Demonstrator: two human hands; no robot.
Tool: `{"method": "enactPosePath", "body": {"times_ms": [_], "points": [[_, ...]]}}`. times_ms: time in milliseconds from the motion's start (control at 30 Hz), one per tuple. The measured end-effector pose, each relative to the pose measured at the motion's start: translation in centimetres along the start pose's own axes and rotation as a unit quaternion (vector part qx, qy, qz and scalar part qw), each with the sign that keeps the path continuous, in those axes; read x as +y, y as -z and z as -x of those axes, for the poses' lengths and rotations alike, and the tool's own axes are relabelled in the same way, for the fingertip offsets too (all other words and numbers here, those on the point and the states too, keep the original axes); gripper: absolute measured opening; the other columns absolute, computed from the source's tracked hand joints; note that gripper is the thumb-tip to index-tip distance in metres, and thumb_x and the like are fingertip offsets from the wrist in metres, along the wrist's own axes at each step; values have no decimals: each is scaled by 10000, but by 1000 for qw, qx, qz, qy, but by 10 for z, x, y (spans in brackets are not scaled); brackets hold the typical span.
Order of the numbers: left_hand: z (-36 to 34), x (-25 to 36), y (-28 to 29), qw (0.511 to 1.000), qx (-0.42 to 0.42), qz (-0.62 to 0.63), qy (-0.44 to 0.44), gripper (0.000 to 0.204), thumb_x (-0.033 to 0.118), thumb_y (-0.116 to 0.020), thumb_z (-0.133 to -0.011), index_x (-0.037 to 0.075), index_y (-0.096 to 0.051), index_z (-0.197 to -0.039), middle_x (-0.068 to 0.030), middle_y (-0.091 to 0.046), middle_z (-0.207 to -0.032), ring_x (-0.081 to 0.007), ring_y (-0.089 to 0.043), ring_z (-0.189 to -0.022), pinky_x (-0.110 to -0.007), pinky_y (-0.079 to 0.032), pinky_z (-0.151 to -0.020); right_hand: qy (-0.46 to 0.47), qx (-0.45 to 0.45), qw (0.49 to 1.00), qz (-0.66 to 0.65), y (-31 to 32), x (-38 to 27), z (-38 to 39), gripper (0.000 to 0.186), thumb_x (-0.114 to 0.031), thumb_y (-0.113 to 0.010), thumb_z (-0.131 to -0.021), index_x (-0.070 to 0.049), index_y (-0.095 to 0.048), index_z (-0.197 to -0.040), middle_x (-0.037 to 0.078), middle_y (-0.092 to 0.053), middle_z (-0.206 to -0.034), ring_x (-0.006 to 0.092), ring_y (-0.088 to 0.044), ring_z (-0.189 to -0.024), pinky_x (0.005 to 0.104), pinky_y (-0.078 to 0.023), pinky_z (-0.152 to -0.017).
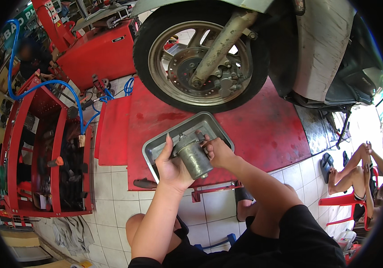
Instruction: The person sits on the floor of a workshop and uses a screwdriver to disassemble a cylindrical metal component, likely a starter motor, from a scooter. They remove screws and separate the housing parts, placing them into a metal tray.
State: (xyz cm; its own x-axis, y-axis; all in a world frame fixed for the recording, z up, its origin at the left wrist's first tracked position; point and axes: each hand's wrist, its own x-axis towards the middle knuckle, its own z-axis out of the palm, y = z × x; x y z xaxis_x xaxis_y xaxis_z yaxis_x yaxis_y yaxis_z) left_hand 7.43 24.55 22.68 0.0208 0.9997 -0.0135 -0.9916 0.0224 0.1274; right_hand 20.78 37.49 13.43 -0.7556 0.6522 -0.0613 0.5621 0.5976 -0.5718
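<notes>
A dull grey metal cylinder with a mounting flange, which looks like a starter motor (195,160), is held over a shallow metal tray (209,117). My left hand (173,170) cradles it from the left, thumb raised beside the flanged end. On its right side, my right hand (219,152) has its fingers closed at the upper end, partly hidden by the motor. The tray rests on a red lift platform (263,138), below a scooter's front wheel (200,58). A dark tool handle (145,183) lies at the platform's near edge.
To the left stands a red tool cart (55,156) with tools on its shelves; a blue air hose (44,84) curves over it. A red machine (97,56) is behind. One person (356,178) sits on a red chair at right; another (33,58) is far left.
</notes>
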Motion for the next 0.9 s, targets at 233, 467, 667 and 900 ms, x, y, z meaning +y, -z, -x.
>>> {"method": "enactPosePath", "body": {"times_ms": [233, 467, 667, 900], "points": [[-1, 6, 3, 997, 30, -56, -53, 688, 399, -644, -946, -90, -441, -1385, -300, -537, -1336, -398, -559, -1234, -506, -441, -1082, 51, 64, 993, -89, 6, -3, -3, 184, -151, -700, -741, 19, -693, -812, 262, -672, -772, 457, -663, -791, 477, -541, -725], [-8, 5, 19, 980, 13, -198, -32, 597, -50, -755, -831, -22, -474, -1357, -141, -658, -1223, -245, -628, -1179, -410, -468, -1057, 76, 93, 978, -173, -11, 27, -10, 176, -149, -711, -740, 9, -704, -818, 264, -680, -811, 445, -673, -822, 477, -539, -717], [-1, 0, 10, 967, 79, -241, -10, 586, -42, -835, -763, 36, -555, -1271, -73, -665, -1153, -192, -668, -1045, -390, -535, -937, -8, 49, 998, -44, 9, 3, -6, 191, -168, -718, -771, -13, -747, -879, 249, -702, -837, 420, -694, -864, 461, -567, -779], [-9, -20, 20, 985, 79, -154, 2, 453, 20, -800, -811, 71, -578, -1203, -131, -616, -1250, -301, -611, -1170, -537, -469, -1092, -38, 39, 996, -70, 29, 9, -2, 260, -169, -721, -642, -33, -711, -864, 196, -701, -782, 412, -691, -769, 451, -565, -701]]}}
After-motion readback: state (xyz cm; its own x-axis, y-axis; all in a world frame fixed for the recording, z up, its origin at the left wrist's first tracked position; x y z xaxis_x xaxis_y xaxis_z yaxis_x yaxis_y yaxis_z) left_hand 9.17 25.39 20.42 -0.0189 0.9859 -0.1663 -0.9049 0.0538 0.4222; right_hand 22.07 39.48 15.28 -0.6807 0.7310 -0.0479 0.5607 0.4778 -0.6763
